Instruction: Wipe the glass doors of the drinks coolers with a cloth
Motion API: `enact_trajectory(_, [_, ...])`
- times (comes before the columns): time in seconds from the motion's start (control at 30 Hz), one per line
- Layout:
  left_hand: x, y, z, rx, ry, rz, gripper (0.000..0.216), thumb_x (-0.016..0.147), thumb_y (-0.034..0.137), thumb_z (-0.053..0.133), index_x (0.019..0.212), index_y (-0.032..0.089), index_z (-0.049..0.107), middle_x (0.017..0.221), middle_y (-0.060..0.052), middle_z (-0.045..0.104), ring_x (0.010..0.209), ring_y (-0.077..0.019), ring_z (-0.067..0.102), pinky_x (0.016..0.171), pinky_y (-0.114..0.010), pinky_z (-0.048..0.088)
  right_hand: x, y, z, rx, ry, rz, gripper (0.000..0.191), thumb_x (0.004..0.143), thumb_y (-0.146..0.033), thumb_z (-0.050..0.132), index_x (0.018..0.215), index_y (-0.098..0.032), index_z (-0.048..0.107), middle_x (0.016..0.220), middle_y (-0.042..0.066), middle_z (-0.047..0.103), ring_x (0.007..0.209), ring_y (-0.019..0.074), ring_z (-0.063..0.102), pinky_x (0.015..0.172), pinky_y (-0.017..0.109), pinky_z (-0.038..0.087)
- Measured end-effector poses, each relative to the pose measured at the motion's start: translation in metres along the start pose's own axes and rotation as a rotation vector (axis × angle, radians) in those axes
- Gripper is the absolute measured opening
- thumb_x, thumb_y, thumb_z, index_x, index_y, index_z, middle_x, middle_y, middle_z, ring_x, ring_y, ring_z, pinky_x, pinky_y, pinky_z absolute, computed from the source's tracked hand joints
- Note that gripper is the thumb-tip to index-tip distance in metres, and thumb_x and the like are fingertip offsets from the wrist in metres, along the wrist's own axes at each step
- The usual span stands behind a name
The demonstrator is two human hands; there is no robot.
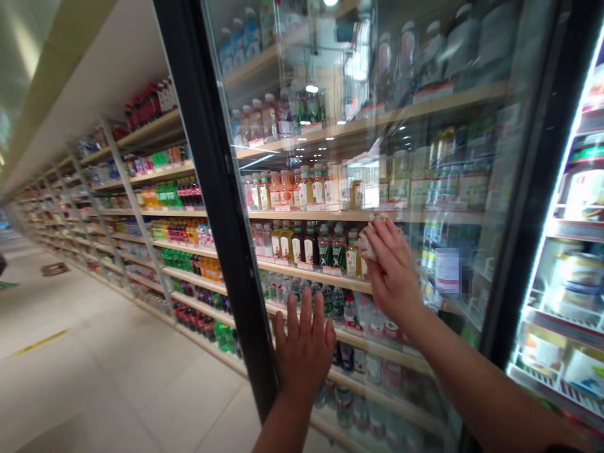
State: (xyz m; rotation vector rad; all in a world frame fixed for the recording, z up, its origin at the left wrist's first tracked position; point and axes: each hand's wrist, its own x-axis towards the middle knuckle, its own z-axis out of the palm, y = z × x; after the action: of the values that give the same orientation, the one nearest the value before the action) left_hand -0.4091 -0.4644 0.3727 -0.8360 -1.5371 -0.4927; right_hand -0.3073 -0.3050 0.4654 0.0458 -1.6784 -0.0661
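A tall glass door with a black frame stands swung out before me. My right hand presses a pale, crumpled cloth against the middle of the glass. Part of the cloth is hidden under the fingers. Lower and to the left, my left hand lies flat with its fingers spread, at the glass near the black frame, and nothing is in it. Bottles on shelves show through the pane, overlaid with reflections of lights.
To the right is a lit fridge with packaged goods on its racks. Long shelves of drink bottles run along the left into the distance. A yellow strip marks the tiled floor, and a brown, flat crate-like object lies farther off.
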Motion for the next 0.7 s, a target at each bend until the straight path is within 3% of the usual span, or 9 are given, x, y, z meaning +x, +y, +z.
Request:
enact_trajectory(0.2, [0.000, -0.002, 0.001, 0.012, -0.001, 0.016, 0.076, 0.093, 0.031, 0.061, 0.157, 0.015, 0.025, 0.158, -0.014, 0.036, 0.155, -0.0282, 0.015, 0.127, -0.049, 0.013, -0.017, -0.001, 0.001, -0.013, -0.154, -0.115, 0.071, 0.096, -0.009, 0.043, 0.160, -0.032, 0.021, 0.157, 0.003, 0.044, 0.150, 0.0220, 0.032, 0.124, 0.050, 0.029])
enact_trajectory(0.4, [0.001, -0.002, 0.002, 0.005, 0.011, 0.018, 0.074, 0.093, 0.030, 0.060, 0.157, 0.014, 0.025, 0.158, -0.014, 0.037, 0.155, -0.0282, 0.015, 0.128, -0.049, 0.013, -0.003, 0.020, -0.004, 0.004, 0.041, 0.052, 0.067, 0.097, -0.012, 0.045, 0.158, -0.036, 0.028, 0.162, 0.000, 0.036, 0.151, 0.0249, 0.030, 0.123, 0.054, 0.030])
enact_trajectory(0.6, [0.002, -0.003, 0.003, 0.010, 0.015, 0.032, 0.074, 0.093, 0.030, 0.061, 0.156, 0.012, 0.027, 0.154, -0.016, 0.043, 0.154, -0.0294, 0.016, 0.127, -0.051, 0.015, -0.020, 0.016, -0.003, -0.014, -0.126, -0.110, 0.070, 0.096, -0.009, 0.046, 0.158, -0.033, 0.026, 0.158, 0.002, 0.043, 0.150, 0.0220, 0.033, 0.124, 0.050, 0.029])
enact_trajectory(0.7, [0.003, -0.004, 0.004, 0.016, 0.018, 0.030, 0.073, 0.093, 0.030, 0.060, 0.156, 0.012, 0.028, 0.154, -0.016, 0.043, 0.154, -0.0292, 0.015, 0.127, -0.050, 0.016, -0.010, 0.026, -0.006, 0.006, -0.049, -0.021, 0.069, 0.096, -0.011, 0.047, 0.157, -0.036, 0.029, 0.160, 0.000, 0.039, 0.151, 0.0234, 0.032, 0.123, 0.054, 0.030])
